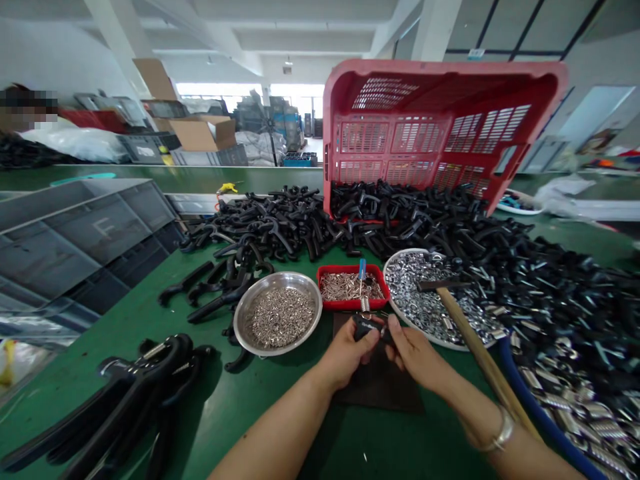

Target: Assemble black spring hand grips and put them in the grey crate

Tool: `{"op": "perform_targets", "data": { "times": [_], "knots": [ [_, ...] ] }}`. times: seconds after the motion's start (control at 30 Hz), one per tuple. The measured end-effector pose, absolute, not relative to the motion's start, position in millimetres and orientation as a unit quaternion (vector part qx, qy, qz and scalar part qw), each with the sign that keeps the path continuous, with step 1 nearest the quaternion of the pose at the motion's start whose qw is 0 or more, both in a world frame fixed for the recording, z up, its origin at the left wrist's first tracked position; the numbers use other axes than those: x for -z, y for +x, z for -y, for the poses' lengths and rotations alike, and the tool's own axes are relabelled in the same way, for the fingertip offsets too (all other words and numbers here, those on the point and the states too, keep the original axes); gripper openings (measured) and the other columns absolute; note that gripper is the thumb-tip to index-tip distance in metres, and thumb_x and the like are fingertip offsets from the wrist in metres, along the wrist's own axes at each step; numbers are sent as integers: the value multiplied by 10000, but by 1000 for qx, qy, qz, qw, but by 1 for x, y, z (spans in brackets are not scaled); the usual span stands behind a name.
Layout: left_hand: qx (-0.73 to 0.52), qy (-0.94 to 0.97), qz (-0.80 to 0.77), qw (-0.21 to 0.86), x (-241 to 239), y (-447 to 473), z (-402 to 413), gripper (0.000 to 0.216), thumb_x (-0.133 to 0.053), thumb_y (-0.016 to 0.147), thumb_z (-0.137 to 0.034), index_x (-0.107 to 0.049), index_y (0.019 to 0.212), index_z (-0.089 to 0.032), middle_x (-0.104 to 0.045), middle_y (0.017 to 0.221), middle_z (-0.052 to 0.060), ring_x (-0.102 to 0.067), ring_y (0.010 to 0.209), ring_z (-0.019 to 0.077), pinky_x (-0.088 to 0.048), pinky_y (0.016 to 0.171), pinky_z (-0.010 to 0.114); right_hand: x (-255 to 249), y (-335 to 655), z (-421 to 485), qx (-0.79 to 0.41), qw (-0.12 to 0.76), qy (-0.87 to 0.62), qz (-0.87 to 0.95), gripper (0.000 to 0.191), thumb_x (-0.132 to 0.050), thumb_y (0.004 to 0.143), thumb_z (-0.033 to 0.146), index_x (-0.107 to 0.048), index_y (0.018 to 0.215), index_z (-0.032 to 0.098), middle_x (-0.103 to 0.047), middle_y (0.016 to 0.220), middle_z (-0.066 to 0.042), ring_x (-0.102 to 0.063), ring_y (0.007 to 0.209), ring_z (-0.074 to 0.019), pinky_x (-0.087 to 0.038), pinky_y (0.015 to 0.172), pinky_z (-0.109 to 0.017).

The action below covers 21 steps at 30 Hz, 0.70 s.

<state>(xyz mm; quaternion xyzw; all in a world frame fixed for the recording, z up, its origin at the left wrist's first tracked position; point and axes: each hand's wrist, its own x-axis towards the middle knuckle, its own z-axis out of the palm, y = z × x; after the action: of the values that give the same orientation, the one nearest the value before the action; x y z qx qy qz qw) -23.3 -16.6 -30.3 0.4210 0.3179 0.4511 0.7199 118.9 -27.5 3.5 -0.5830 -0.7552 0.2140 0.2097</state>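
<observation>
My left hand (346,355) is closed around a small black plastic part (366,327), above a dark mat (385,383). A metal coil spring (365,304) shows at the far end of that part; whether it is joined to it I cannot tell. My right hand (414,355) meets the part from the right with thumb and fingers pinched together. A thin metal piece seems to lie near the right fingertips, too small to make out. Just beyond the hands stands a red tray (327,305) of small metal pins, with a blue-handled screwdriver (362,269) upright in it.
A metal bowl (241,327) of small metal pieces stands left, a white tray (395,303) of shiny parts right, with a hammer (465,327) across it. Black handles (280,227) pile up behind, partly in a tipped red crate (330,133). A blue-rimmed basin (525,400) holds springs.
</observation>
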Motion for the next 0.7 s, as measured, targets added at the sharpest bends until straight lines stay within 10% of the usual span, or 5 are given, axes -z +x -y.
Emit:
{"op": "perform_targets", "data": {
  "times": [0.17,0.3,0.7],
  "knots": [
    [-465,323,-332,754,28,-25,11,448,-670,615,-491,-448,832,-167,-331,517,-101,-267,404,20,-198,401,169,-4,121,19,10,228,-551,803,450,-265,869,471,-586,848,157,-630,799,-106,-589,721,-194,-419,615,-285],
    [-454,319,-339,760,28,-26,10,467,-694,586,-482,-427,816,-176,-340,504,-102,-278,404,20,-188,403,165,-1,117,17,-93,202,-553,803,517,-140,916,377,-549,664,186,-581,587,-34,-552,556,-138,-400,535,-241],
    [-437,305,-335,777,27,-29,8,438,-685,610,-459,-399,780,-174,-330,543,-101,-260,400,7,-167,390,154,-6,117,23,-13,207,-583,786,426,-291,870,463,-589,908,161,-644,851,-98,-599,798,-210,-440,652,-309]
  ]
}}
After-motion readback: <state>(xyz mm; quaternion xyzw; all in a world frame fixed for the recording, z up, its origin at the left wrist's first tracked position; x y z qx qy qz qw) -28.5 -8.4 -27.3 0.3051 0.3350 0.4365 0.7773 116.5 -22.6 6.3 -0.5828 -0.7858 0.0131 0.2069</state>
